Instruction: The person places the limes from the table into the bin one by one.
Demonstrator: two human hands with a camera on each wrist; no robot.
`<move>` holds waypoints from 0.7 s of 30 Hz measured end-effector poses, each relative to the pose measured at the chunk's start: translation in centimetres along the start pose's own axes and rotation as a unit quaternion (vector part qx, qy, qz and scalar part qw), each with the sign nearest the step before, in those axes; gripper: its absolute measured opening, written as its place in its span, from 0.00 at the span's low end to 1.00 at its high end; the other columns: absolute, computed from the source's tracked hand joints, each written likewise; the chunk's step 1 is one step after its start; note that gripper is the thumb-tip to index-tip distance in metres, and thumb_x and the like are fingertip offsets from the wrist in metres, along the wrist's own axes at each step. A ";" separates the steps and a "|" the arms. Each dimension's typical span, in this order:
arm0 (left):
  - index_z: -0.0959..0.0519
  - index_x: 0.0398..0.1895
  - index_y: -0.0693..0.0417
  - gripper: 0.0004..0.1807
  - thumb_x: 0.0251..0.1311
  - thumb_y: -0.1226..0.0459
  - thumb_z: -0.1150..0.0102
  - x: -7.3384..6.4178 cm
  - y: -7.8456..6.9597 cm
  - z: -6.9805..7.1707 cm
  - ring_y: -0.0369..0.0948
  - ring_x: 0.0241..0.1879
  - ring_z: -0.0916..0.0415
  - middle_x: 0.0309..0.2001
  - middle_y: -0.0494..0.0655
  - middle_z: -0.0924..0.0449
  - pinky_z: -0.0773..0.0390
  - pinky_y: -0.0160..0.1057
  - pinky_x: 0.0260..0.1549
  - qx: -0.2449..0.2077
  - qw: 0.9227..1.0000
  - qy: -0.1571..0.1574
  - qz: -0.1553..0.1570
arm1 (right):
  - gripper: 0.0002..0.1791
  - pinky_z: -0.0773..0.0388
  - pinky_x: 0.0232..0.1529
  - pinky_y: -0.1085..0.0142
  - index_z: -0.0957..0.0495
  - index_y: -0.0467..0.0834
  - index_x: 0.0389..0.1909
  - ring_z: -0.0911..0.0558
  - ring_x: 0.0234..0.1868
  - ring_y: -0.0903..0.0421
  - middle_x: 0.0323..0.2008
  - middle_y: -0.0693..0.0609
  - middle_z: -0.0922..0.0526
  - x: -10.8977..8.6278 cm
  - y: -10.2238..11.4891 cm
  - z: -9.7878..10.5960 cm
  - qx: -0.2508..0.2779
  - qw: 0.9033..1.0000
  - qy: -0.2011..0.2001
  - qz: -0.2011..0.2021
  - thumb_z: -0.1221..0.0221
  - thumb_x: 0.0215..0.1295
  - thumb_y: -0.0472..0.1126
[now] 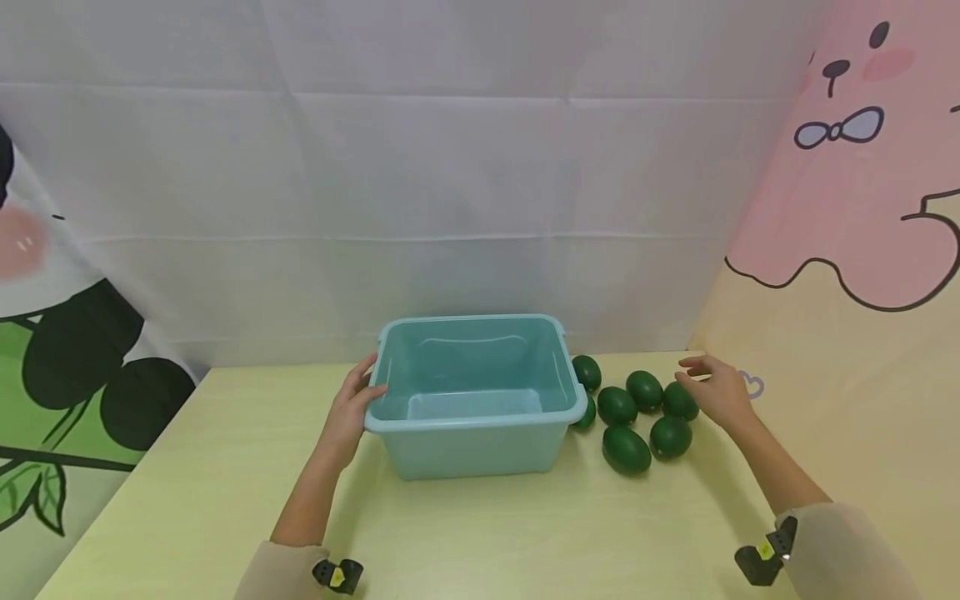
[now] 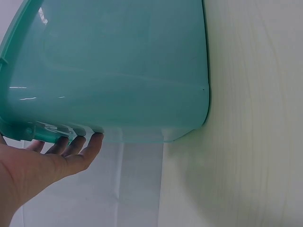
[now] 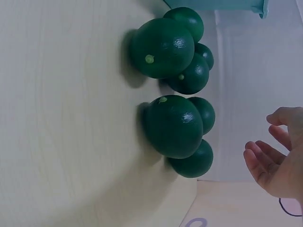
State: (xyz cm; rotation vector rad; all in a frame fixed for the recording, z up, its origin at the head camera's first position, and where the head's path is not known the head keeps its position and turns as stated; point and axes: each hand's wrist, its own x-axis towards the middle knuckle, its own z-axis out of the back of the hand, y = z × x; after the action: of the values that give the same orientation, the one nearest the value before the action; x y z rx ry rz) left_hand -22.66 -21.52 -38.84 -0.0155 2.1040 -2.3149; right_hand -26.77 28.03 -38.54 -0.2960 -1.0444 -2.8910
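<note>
A light teal plastic bin (image 1: 480, 450) stands on the table with nothing inside. My left hand (image 1: 352, 414) holds its left side, thumb over the rim and fingers against the outer wall; in the left wrist view the fingertips (image 2: 94, 142) lie along the wall under the rim. Several dark green avocados (image 1: 627, 451) are grouped right of the bin, two partly hidden behind its side. Over the rightmost of them hovers my right hand (image 1: 718, 392), fingers loosely bent and nothing in them. In the right wrist view, pale stem ends show on the nearer avocados (image 3: 174, 126).
A pale wood-grain table (image 1: 480, 533) runs under everything. Behind it hangs a creased white cloth (image 1: 450, 200). Cartoon-printed panels close in both sides, a pink and cream one (image 1: 847, 217) at the right, near my right hand, and a green one (image 1: 67, 367) at the left.
</note>
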 end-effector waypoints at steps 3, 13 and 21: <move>0.54 0.74 0.47 0.33 0.67 0.65 0.61 -0.1 0.0 0.0 0.55 0.67 0.46 0.72 0.58 0.52 0.40 0.55 0.60 0.001 1.000 0.001 -0.001 | 0.24 0.23 0.38 0.52 0.30 0.31 0.55 0.24 0.49 0.32 0.51 0.27 0.26 -0.1 -0.9 -0.2 -0.006 1.000 0.011 -0.002 0.49 0.66 0.45; 0.54 0.74 0.48 0.33 0.67 0.65 0.60 -0.1 0.0 0.1 0.55 0.67 0.46 0.72 0.59 0.53 0.40 0.56 0.60 0.000 1.000 -0.002 0.001 | 0.26 0.26 0.42 0.46 0.32 0.29 0.56 0.27 0.50 0.29 0.51 0.24 0.28 -0.4 -3.6 -1.3 -0.032 0.999 0.023 -0.022 0.48 0.65 0.44; 0.54 0.74 0.47 0.33 0.67 0.65 0.60 0.0 0.1 0.0 0.56 0.67 0.46 0.72 0.59 0.53 0.40 0.57 0.60 -0.003 1.000 -0.002 0.002 | 0.32 0.29 0.45 0.44 0.40 0.27 0.60 0.28 0.50 0.28 0.51 0.22 0.31 -0.4 -5.1 -2.1 -0.046 0.996 0.049 -0.052 0.49 0.66 0.47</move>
State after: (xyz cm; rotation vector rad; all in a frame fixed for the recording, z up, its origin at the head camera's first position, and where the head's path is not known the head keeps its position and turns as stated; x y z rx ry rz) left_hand -22.65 -21.58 -38.92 -0.0162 2.1079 -2.3052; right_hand -27.28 30.62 -43.40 -0.1045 -0.9419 -3.0162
